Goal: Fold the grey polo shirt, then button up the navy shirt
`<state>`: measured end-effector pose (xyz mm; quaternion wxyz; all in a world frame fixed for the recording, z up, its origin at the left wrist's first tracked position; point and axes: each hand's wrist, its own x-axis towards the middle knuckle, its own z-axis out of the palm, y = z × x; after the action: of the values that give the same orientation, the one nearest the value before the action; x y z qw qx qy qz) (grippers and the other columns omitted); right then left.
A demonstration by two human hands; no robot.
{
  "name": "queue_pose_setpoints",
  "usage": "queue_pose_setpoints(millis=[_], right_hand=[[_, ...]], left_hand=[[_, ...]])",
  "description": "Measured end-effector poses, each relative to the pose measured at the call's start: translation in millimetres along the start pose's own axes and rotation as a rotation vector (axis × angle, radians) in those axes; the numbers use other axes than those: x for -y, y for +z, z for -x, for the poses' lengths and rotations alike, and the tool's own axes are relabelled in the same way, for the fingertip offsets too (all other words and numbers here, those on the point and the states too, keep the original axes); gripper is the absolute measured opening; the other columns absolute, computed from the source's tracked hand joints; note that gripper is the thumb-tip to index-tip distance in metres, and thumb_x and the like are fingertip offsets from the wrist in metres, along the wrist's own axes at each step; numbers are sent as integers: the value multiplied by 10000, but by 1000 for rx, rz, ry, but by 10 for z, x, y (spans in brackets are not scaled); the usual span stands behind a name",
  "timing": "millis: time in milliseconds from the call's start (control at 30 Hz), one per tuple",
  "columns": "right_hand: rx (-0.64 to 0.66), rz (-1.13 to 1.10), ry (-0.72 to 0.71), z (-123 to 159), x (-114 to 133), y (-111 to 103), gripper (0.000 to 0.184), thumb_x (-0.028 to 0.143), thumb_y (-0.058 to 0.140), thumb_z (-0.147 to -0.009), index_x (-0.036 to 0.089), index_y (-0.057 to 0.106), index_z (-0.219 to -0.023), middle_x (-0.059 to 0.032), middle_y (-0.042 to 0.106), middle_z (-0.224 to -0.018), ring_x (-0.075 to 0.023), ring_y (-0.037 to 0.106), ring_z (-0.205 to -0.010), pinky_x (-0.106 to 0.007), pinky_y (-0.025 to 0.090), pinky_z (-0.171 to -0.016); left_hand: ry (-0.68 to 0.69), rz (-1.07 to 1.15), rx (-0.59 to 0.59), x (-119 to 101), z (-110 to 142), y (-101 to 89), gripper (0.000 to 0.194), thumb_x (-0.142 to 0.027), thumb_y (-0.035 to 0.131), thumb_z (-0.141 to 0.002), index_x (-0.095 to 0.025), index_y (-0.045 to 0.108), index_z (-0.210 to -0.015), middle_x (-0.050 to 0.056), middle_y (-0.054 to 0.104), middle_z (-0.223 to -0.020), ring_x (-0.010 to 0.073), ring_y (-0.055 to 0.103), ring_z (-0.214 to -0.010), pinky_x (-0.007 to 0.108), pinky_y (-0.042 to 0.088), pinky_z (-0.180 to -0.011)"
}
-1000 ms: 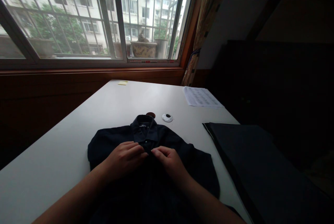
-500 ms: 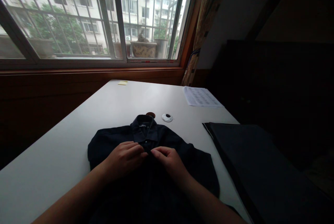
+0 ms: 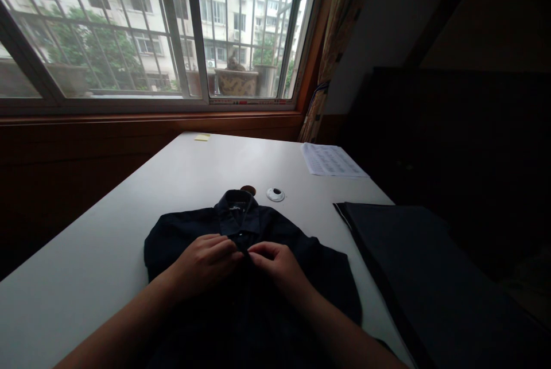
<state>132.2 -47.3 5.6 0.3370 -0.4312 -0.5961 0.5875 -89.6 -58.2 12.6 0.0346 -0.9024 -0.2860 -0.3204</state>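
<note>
A dark navy collared shirt point(image 3: 284, 225) lies front up on the white table, its collar pointing toward the window. One small button shows just below the collar. My left hand point(image 3: 210, 257) is closed on the front placket, fingers curled and pinching the cloth below that button. Facing it, my right hand point(image 3: 275, 263) pinches the same placket between thumb and forefinger. The fingertips of both hands almost meet. Whatever button lies between them is too small and dark to make out. The lower part of the shirt is lost in shadow.
On the right of the white table point(image 3: 103, 231) lies folded dark cloth point(image 3: 413, 265). Printed sheets point(image 3: 333, 159) rest at the far right corner, a yellow note point(image 3: 202, 137) at the far left. Beyond the collar are a round white grommet point(image 3: 275, 194) and a brown disc point(image 3: 248, 190).
The right thumb and forefinger have shifted very slightly, with a wider gap above the thumb. Both hands stay at the same spot on the placket; the shirt lies as before.
</note>
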Motion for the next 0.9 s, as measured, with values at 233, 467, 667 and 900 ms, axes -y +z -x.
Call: queue_pose_setpoints(millis=[233, 467, 667, 900], right_hand=[[2, -4, 18, 8, 19, 0, 264, 398, 772, -766, 171, 795, -900, -71, 779, -905, -257, 703, -894, -333, 510, -791], [12, 0, -16, -32, -49, -11, 243, 380, 760, -781, 171, 791, -900, -65, 777, -907, -251, 704, -905, -326, 510, -800], [17, 7, -41, -35, -63, -13, 224, 376, 753, -798, 182, 793, -902, -56, 776, -923, -247, 702, -923, -324, 509, -823], [11, 15, -59, -31, -62, -7, 183, 345, 744, -806, 187, 793, -886, -49, 777, -907, -243, 705, -916, -318, 510, -820]], left_hand=[[10, -28, -2, -10, 11, -6, 159, -185, 528, -999, -158, 666, -925, 21, 614, -728, 133, 489, -598, 286, 362, -563], [-17, -1, 3, -4, 31, 9, 162, -183, 525, -1002, -151, 644, -896, 20, 605, -720, 129, 483, -596, 283, 350, -563], [-52, 44, -8, 3, 49, 20, 169, -194, 522, -1009, -152, 636, -890, 12, 596, -703, 119, 489, -594, 273, 345, -557], [-15, 15, 23, -9, 27, 5, 169, -182, 510, -1011, -153, 638, -905, 16, 597, -727, 125, 474, -602, 285, 340, -564]])
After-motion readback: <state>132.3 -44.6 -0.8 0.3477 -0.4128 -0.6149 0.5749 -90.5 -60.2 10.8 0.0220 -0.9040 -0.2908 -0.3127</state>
